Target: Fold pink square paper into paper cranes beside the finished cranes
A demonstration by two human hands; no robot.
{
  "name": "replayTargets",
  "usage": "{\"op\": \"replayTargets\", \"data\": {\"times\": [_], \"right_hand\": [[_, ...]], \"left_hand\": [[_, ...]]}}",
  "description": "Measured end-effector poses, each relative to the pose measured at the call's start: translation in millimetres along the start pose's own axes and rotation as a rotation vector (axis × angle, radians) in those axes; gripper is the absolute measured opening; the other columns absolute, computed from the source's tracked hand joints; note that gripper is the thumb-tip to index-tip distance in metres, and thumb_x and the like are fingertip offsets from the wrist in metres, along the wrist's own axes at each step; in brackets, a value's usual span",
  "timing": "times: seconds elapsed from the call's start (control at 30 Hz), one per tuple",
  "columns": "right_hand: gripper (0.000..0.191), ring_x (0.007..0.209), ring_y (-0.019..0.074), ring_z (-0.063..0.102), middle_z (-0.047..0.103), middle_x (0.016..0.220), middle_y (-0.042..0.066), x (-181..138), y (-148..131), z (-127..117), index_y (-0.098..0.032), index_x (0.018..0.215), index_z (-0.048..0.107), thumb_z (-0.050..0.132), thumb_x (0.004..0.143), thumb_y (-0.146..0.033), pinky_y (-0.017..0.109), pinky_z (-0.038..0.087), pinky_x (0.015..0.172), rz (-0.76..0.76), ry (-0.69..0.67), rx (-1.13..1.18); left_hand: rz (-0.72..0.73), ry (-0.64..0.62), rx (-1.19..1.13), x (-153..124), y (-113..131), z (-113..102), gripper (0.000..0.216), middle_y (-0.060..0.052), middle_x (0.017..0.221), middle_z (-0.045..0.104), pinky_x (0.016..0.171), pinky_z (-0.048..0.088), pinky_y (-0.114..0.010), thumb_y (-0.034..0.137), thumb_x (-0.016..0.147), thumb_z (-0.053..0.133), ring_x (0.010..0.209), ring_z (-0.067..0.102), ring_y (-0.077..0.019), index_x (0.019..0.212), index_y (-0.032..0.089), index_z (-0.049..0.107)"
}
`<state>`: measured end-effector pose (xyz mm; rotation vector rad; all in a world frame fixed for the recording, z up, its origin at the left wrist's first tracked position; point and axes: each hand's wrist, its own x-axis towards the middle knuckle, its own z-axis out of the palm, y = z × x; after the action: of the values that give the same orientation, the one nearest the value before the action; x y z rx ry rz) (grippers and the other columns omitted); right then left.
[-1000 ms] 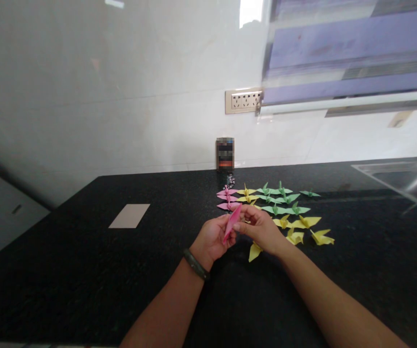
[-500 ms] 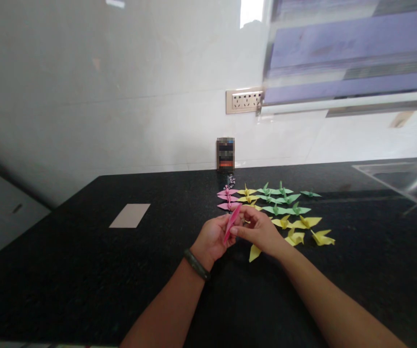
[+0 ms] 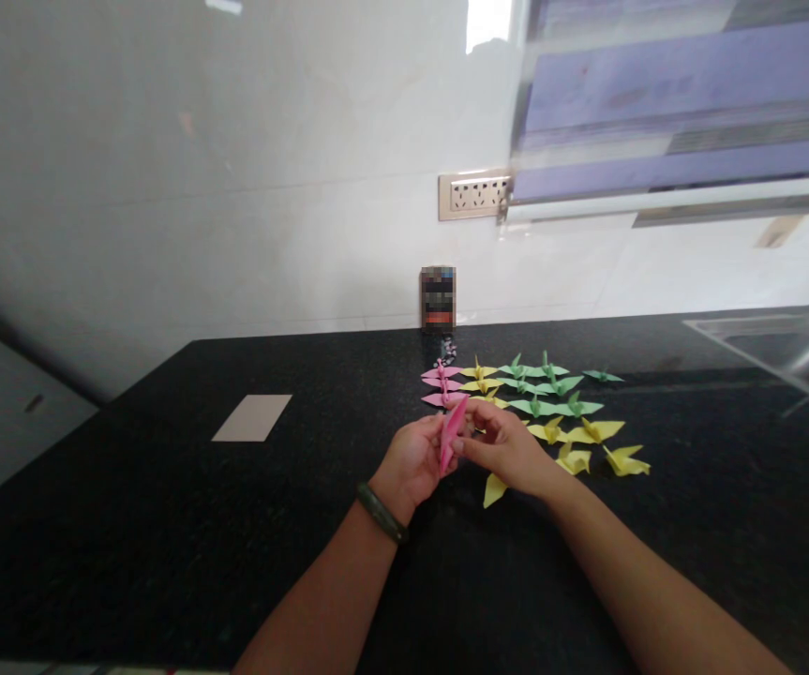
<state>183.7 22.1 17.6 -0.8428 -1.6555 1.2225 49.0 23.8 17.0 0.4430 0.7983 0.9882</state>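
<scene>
A pink folded paper piece [image 3: 453, 435], long and pointed at both ends, is held upright between my two hands above the counter. My left hand [image 3: 414, 461], with a dark bangle at the wrist, grips it from the left. From the right, the thumb and fingers of my right hand [image 3: 506, 445] pinch it. Just beyond lie pink paper cranes [image 3: 442, 385] in a short column, beside yellow paper cranes [image 3: 478, 372] and green paper cranes [image 3: 546, 385]. More yellow cranes [image 3: 592, 431] sit right of my right hand, which partly hides some of them.
A pale sheet of paper [image 3: 253, 418] lies on the black counter [image 3: 129, 525] to the left. At the wall stands a small dark box [image 3: 438, 300], its front blurred. A steel sink [image 3: 790, 347] is at the right, and a socket panel [image 3: 474, 195] is on the wall.
The pink folded paper has turned slightly, showing more of its broad face. My right thumb has shifted a little along it; both arms stay almost where they were.
</scene>
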Motion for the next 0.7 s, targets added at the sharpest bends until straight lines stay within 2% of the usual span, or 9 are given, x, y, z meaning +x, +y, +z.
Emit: {"op": "replayTargets", "data": {"times": [0.17, 0.3, 0.47, 0.6, 0.7], "right_hand": [[0.038, 0.079, 0.0160, 0.057, 0.062, 0.093, 0.005, 1.5, 2.5, -1.1, -0.018, 0.102, 0.057, 0.053, 0.065, -0.011, 0.029, 0.046, 0.068, 0.026, 0.122, -0.024], [0.033, 0.081, 0.0182, 0.058, 0.063, 0.095, 0.006, 2.6, 6.5, -2.7, -0.018, 0.093, 0.062, 0.054, 0.062, -0.010, 0.030, 0.046, 0.068, 0.014, 0.204, -0.080], [0.014, 0.074, 0.0185, 0.058, 0.064, 0.080, 0.005, 3.1, 4.5, -6.4, -0.020, 0.074, 0.066, 0.059, 0.064, -0.015, 0.032, 0.045, 0.067, -0.112, 0.308, -0.229], [0.017, 0.069, 0.0168, 0.055, 0.059, 0.072, 0.003, 1.7, 1.2, -8.3, -0.022, 0.074, 0.066, 0.055, 0.067, -0.011, 0.031, 0.044, 0.064, -0.323, 0.284, -0.405], [0.021, 0.070, 0.0164, 0.053, 0.056, 0.073, 0.004, 0.3, 2.5, -8.9, -0.021, 0.077, 0.064, 0.052, 0.067, -0.006, 0.029, 0.043, 0.061, -0.389, 0.228, -0.537]], "left_hand": [[0.177, 0.060, 0.170, -1.0, -3.6, 0.7, 0.013, -0.003, 0.063, 0.059, 0.050, 0.043, -0.022, 0.025, 0.077, 0.055, 0.051, 0.055, -0.0107, 0.079, 0.012, 0.058], [0.306, 0.094, 0.274, -5.1, -5.0, 5.5, 0.023, -0.005, 0.067, 0.062, 0.054, 0.043, -0.022, 0.031, 0.067, 0.066, 0.058, 0.056, -0.0118, 0.073, 0.010, 0.062], [0.256, 0.039, 0.335, -6.7, -5.6, 6.8, 0.027, -0.008, 0.075, 0.065, 0.059, 0.044, -0.023, 0.035, 0.067, 0.066, 0.063, 0.058, -0.0126, 0.078, 0.010, 0.065], [0.193, 0.027, 0.315, -7.3, -4.8, 6.8, 0.033, -0.010, 0.074, 0.066, 0.064, 0.045, -0.026, 0.041, 0.069, 0.062, 0.064, 0.060, -0.0142, 0.076, 0.009, 0.064], [0.151, 0.006, 0.307, -7.9, -3.9, 6.1, 0.032, -0.011, 0.075, 0.066, 0.067, 0.046, -0.029, 0.040, 0.070, 0.062, 0.065, 0.061, -0.0155, 0.078, 0.009, 0.063]]}}
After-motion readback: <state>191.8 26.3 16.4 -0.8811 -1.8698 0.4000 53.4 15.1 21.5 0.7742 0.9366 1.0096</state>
